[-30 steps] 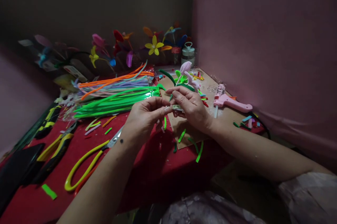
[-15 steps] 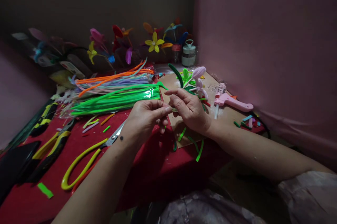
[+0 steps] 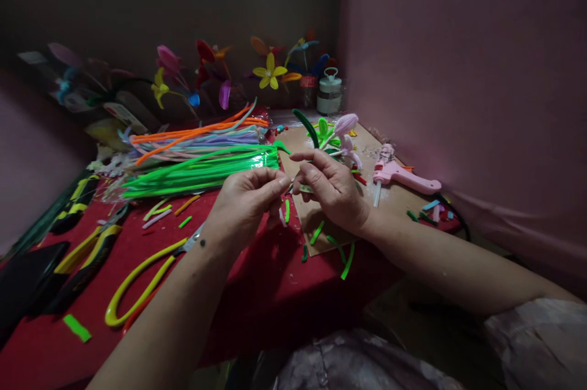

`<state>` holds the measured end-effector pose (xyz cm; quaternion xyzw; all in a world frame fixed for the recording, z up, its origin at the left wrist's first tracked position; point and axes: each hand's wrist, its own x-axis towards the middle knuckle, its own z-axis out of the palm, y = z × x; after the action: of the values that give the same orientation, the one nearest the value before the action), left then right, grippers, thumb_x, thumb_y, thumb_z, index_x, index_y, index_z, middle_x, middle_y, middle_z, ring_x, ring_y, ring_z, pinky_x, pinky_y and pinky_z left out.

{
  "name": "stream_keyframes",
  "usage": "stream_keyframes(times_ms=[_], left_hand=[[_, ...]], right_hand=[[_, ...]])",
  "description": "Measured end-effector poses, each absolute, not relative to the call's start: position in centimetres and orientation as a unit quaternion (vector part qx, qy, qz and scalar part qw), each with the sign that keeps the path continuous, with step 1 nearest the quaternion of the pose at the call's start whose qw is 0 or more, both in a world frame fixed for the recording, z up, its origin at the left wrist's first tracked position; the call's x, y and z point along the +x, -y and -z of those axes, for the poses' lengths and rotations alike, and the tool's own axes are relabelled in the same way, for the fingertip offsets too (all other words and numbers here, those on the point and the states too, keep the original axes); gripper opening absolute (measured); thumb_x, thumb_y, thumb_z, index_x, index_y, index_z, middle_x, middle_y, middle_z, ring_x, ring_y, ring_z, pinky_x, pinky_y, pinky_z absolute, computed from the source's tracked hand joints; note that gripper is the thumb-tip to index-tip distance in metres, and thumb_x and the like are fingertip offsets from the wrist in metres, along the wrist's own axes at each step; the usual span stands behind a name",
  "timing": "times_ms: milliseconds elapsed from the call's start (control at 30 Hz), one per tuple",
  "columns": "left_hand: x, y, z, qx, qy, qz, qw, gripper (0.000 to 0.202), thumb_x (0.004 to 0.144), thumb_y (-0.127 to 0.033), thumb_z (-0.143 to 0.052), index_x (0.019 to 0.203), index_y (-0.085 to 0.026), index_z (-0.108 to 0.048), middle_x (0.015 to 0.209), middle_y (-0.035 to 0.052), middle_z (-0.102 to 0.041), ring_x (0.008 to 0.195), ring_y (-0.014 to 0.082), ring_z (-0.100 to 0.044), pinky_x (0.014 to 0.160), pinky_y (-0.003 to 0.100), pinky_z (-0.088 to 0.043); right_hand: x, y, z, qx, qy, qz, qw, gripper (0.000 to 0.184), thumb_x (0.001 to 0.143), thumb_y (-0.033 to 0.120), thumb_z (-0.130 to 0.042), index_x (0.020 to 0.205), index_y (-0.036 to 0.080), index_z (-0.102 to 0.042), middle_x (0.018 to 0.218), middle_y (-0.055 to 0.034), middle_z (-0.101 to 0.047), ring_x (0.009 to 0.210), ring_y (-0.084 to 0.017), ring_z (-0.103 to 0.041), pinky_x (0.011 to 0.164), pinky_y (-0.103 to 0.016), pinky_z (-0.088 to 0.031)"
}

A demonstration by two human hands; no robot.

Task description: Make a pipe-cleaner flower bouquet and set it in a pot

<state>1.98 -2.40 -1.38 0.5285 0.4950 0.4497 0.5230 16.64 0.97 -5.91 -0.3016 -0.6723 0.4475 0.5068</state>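
The pink flower (image 3: 345, 125) is seen just beyond the right hand (image 3: 331, 187), its stem partly hidden. A small pale piece (image 3: 306, 189) is gripped in that hand; the left hand (image 3: 247, 200) is closed in a pinch, on what cannot be told. Green pipe cleaners (image 3: 206, 173) are heaped beyond, a jar (image 3: 329, 95) farther back.

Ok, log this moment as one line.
left hand: fingers pinched, contents unclear | right hand: holding small pale-green item | lilac flower: beyond right hand, hold unclear | pink glue gun: on board
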Motion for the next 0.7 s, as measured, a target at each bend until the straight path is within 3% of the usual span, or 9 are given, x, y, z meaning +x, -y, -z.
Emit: stream_keyframes(times_ms=[167, 467, 533, 600, 700], left_hand=[[2.1, 2.3, 1.9, 0.535, -0.507, -0.445, 0.51, 0.017, 0.064, -0.023, -0.072, 0.075, -0.011, -0.066, 0.056, -0.0005, -0.061, 0.04, 0.006, -0.047, 0.038, 0.018, -0.038], [3.0, 3.0, 2.0, 0.527, -0.486, -0.44, 0.54, 0.016, 0.068, -0.026, -0.068, 0.065, -0.013, -0.061, 0.049, -0.0002, -0.058, 0.04, 0.0104, -0.052, 0.04, 0.021, -0.043], [3.1, 3.3, 1.7, 0.543, -0.477, -0.446, 0.527, 0.016, 0.069, -0.026, -0.068, 0.063, -0.013, -0.06, 0.048, -0.0014, -0.056, 0.039, 0.0088, -0.05, 0.04, 0.02, -0.041], [2.8, 3.3, 1.3, 0.555, -0.478, -0.469, 0.494, 0.014, 0.07, -0.025, -0.067, 0.064, -0.014, -0.059, 0.047, -0.0026, -0.054, 0.039, 0.0072, -0.047, 0.04, 0.018, -0.038], [1.9, 3.1, 0.9, 0.566, -0.477, -0.522, 0.424, 0.009, 0.067, -0.02, -0.07, 0.069, -0.015, -0.063, 0.054, -0.003, -0.057, 0.043, 0.006, -0.046, 0.042, 0.018, -0.037]], right_hand=[[16.7, -0.8, 5.9, -0.311, 0.683, -0.409, 0.519, 0.029, 0.092, 0.04, -0.041, 0.11, 0.02, -0.051, 0.07, 0.0008, -0.052, 0.06, -0.011, -0.05, 0.059, -0.025, -0.044], [16.2, 0.1, 5.6, -0.329, 0.716, -0.286, 0.545, 0.026, 0.092, 0.029, -0.036, 0.11, 0.02, -0.052, 0.074, -0.0011, -0.056, 0.067, -0.013, -0.054, 0.068, -0.028, -0.045], [16.1, -0.1, 5.5, -0.321, 0.69, -0.326, 0.561, 0.024, 0.091, 0.031, -0.039, 0.108, 0.021, -0.052, 0.074, -0.0006, -0.057, 0.066, -0.012, -0.054, 0.066, -0.027, -0.046], [15.9, -0.5, 5.3, -0.307, 0.637, -0.43, 0.561, 0.022, 0.091, 0.034, -0.04, 0.103, 0.02, -0.051, 0.068, 0.0011, -0.056, 0.056, -0.01, -0.053, 0.054, -0.024, -0.044], [15.8, -1.2, 4.9, -0.264, 0.557, -0.62, 0.486, 0.025, 0.091, 0.04, -0.036, 0.097, 0.019, -0.048, 0.058, 0.0025, -0.057, 0.04, -0.009, -0.05, 0.035, -0.019, -0.035]])
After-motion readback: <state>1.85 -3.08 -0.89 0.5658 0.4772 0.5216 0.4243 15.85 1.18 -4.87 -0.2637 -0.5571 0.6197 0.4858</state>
